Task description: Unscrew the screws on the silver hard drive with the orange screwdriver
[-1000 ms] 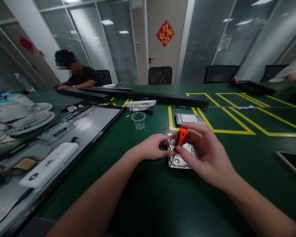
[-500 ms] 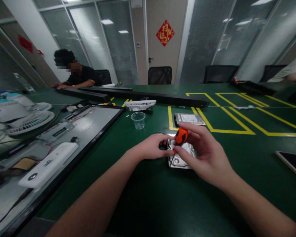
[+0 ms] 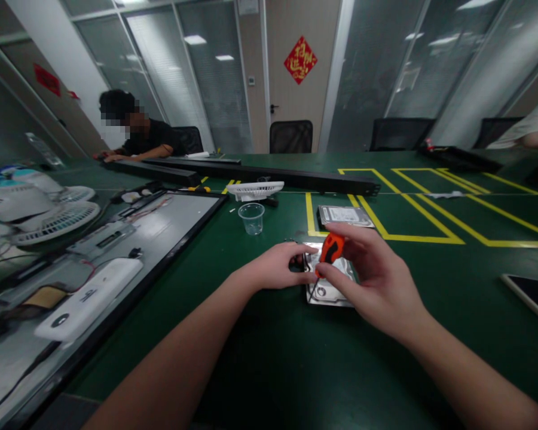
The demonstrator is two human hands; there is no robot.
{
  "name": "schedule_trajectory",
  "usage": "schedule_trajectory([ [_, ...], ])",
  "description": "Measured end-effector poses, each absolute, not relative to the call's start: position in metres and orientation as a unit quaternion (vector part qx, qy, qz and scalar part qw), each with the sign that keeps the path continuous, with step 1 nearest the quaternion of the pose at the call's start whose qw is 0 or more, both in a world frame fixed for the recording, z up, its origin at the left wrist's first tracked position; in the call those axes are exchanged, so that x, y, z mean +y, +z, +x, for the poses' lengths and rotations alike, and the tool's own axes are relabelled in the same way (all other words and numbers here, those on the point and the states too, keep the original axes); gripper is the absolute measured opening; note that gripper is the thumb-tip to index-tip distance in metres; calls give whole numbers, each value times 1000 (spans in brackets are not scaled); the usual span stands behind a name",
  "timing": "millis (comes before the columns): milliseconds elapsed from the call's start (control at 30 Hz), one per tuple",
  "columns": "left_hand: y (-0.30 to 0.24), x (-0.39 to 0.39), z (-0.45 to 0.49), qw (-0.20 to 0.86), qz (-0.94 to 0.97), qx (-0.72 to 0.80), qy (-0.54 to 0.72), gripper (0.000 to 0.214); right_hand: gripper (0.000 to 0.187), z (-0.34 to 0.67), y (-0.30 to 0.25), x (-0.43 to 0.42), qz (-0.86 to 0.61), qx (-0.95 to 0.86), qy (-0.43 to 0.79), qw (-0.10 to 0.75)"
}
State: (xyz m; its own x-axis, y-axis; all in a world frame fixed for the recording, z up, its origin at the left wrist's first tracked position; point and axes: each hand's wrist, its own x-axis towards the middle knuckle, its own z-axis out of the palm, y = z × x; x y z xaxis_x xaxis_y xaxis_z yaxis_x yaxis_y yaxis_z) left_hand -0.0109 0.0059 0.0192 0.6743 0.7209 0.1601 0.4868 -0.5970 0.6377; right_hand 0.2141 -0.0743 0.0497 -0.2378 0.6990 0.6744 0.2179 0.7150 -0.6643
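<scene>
A silver hard drive lies flat on the green table in front of me. My left hand grips it at its left side, with thumb and forefinger reaching over its top. Between the thumb and fingers of my right hand is an orange and black screwdriver. Its thin shaft slants down to the drive's near left corner; whether the tip sits in a screw is too small to tell. Part of the drive is hidden behind my right hand and the handle.
A second hard drive lies just beyond. A clear plastic cup and a white fan part stand to its left. At left is a large panel with a white device. A phone-like slab lies right. A person sits across.
The screwdriver handle has turned and tilted slightly to the right in my right hand. My left hand and the hard drive stay in place.
</scene>
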Motion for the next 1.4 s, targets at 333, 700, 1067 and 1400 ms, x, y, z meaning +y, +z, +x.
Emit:
schedule_trajectory([
  [333,18,7,-11,286,870,343,208,54,59,213,50,-77,-296,-758,241,529],
  [700,20,6,-11,288,868,352,201,53,57,214,50,-77,-298,-756,239,531],
  [1067,17,8,-11,287,871,342,206,56,52,214,49,-75,-308,-766,190,532],
  [1400,20,6,-10,281,872,346,203,55,57,211,50,-77,-302,-739,254,546],
])
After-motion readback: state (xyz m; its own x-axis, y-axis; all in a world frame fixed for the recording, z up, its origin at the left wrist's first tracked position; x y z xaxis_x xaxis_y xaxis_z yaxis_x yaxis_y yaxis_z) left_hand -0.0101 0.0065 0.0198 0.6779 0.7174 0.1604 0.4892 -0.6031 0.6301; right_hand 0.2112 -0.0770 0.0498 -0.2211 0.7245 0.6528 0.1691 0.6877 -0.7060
